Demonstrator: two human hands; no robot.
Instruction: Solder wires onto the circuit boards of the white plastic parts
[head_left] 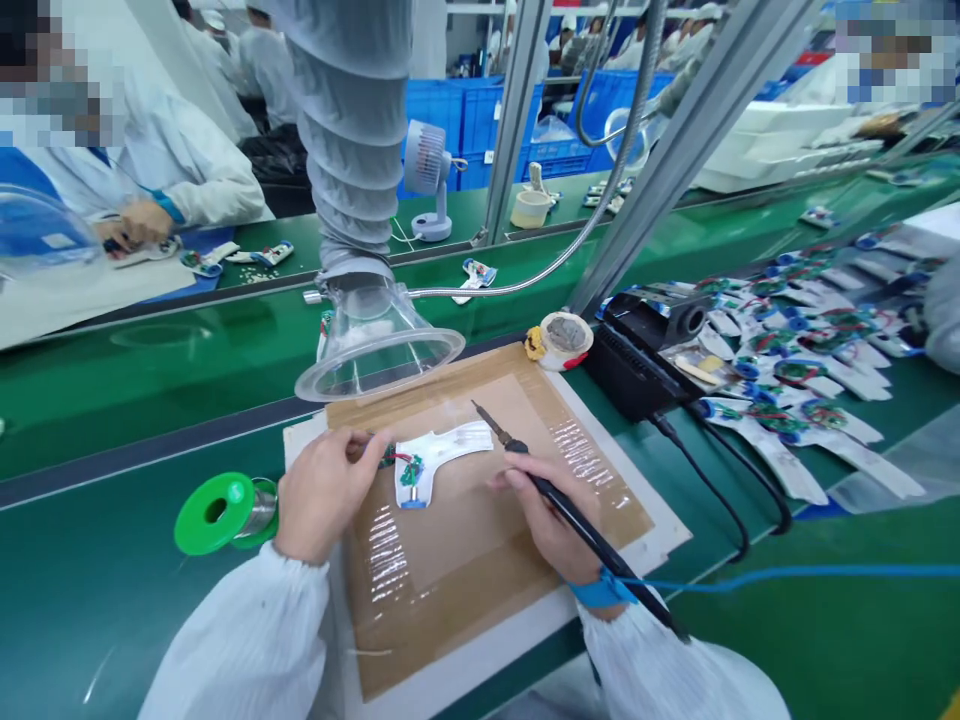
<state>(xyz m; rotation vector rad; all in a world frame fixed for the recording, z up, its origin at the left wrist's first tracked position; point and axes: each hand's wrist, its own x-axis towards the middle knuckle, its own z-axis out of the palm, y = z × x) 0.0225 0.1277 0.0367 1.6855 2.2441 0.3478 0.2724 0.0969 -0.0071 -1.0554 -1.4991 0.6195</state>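
My right hand is shut on a black soldering iron, and its thin metal tip points up and left, just above the cardboard work board. The tip is apart from the white flat part, which carries a small green circuit board and red wires. My left hand rests at that part's left end, its fingertips pinching a thin wire. A green solder spool lies left of the board.
A clear fume hood on a grey hose hangs above the board. A black soldering station stands to the right, beside a heap of similar white parts. A co-worker's hands work behind a glass divider at left.
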